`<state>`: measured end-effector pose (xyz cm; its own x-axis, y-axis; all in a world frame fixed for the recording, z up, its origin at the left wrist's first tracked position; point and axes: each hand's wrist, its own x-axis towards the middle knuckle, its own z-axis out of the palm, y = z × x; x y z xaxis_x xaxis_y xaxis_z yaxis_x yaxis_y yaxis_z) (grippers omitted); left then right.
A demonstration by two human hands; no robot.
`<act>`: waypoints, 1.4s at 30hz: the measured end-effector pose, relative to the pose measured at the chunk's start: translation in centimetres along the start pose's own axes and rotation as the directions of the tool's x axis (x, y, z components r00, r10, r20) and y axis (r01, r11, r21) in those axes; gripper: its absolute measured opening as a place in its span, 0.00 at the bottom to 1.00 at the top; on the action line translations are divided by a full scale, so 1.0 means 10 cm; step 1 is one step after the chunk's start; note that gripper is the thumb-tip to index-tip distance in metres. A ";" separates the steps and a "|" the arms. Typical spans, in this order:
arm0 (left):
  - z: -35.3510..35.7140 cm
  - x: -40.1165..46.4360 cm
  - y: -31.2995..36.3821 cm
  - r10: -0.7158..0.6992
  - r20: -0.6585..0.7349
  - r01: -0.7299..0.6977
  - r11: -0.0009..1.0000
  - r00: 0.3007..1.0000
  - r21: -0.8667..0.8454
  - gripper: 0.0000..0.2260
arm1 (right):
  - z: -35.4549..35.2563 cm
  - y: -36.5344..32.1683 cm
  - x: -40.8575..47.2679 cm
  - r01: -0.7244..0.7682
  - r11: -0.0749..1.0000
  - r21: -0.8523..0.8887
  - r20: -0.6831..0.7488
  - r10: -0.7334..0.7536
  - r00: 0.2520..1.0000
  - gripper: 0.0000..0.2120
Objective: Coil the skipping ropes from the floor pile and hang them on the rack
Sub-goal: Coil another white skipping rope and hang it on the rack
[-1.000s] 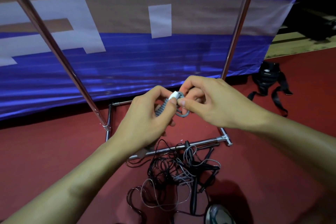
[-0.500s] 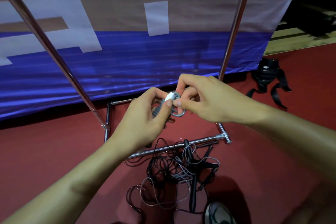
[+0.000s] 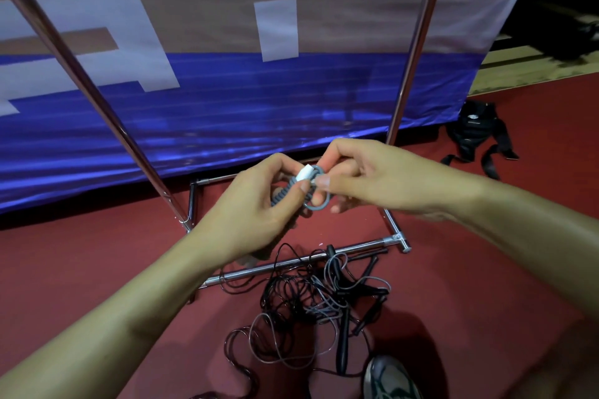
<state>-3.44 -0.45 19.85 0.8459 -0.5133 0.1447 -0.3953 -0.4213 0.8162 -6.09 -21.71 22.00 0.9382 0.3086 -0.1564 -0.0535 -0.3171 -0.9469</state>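
A tightly coiled grey skipping rope (image 3: 285, 194) with a white handle end (image 3: 305, 173) is held between both hands at chest height. My left hand (image 3: 256, 214) grips the coiled bundle, thumb pressed on its top. My right hand (image 3: 366, 176) pinches a grey loop of the rope (image 3: 319, 207) beside the white end. Below them a tangled pile of black and grey skipping ropes (image 3: 311, 304) lies on the red floor, draped partly over the rack's front base bar (image 3: 366, 244). The metal rack's uprights (image 3: 418, 39) rise left and right of my hands.
A blue, tan and white banner (image 3: 259, 58) hangs behind the rack. A black bag with straps (image 3: 476, 133) lies on the floor at the right. My shoe (image 3: 389, 379) is at the bottom edge, next to the pile.
Both hands stay together on the coiled rope and have shifted slightly; my right fingers have worked the grey loop a little further round the bundle. The floor pile is unchanged.
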 end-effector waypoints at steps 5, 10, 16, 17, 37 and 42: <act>-0.03 0.01 0.02 0.007 0.005 -0.007 1.000 1.000 -0.006 0.05 | -0.03 -0.05 -0.01 0.039 0.999 -0.010 0.016 -0.039 0.999 0.08; -0.11 0.01 0.07 0.016 0.060 -0.010 0.994 0.998 -0.105 0.07 | -0.01 -0.04 0.00 0.108 0.991 -0.075 -0.044 -0.112 0.993 0.07; -0.10 0.00 0.07 0.052 0.062 -0.052 0.999 0.997 0.003 0.07 | 0.00 -0.03 0.00 0.094 0.990 -0.106 -0.065 -0.102 0.993 0.04; -0.10 0.00 0.06 0.072 0.053 -0.075 0.996 0.996 0.049 0.07 | 0.00 -0.03 0.00 0.089 0.989 -0.114 -0.071 -0.098 0.993 0.04; -0.24 0.05 0.03 0.112 0.022 -0.114 0.989 0.993 0.092 0.06 | 0.24 -0.14 -0.06 0.166 0.878 -0.448 -0.251 -0.302 0.920 0.05; -0.20 0.02 0.00 0.068 0.050 -0.073 0.992 0.996 0.107 0.07 | 0.21 -0.05 0.01 0.076 0.827 -0.557 -0.271 -0.268 0.925 0.07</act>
<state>-2.58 0.95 20.97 0.7979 -0.5777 0.1720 -0.4922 -0.4598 0.7391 -6.68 -19.62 21.81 0.9744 0.1271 0.1852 0.2177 -0.7381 -0.6386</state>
